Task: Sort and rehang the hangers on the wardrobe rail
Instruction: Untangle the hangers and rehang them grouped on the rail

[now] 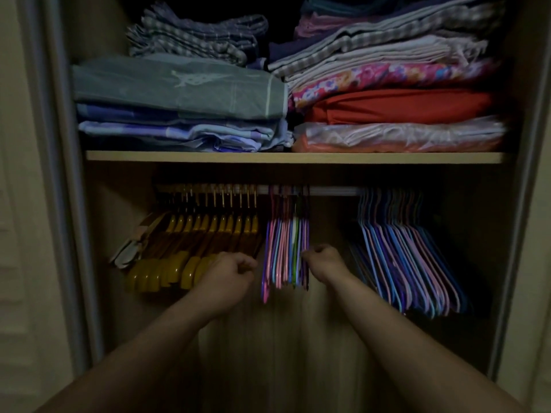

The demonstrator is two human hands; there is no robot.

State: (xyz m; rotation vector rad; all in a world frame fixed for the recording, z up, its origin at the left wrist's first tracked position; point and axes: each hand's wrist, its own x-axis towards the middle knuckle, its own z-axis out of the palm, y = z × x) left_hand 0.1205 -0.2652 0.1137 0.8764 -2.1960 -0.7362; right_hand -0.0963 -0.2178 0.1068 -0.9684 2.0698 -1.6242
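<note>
A small bunch of thin pink, blue and purple hangers (286,251) hangs mid-way along the pale metal wardrobe rail (331,191). The left hand (229,274) and right hand (323,260) flank it, fingers curled; whether either grips a hanger I cannot tell. Yellow-brown wooden hangers (190,248) crowd the rail's left end, more thin coloured hangers (408,257) its right.

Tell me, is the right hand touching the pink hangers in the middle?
Touching. The head view shows the right hand curled against the right edge of the middle hangers, with no gap between its knuckles and the outermost hanger.
</note>
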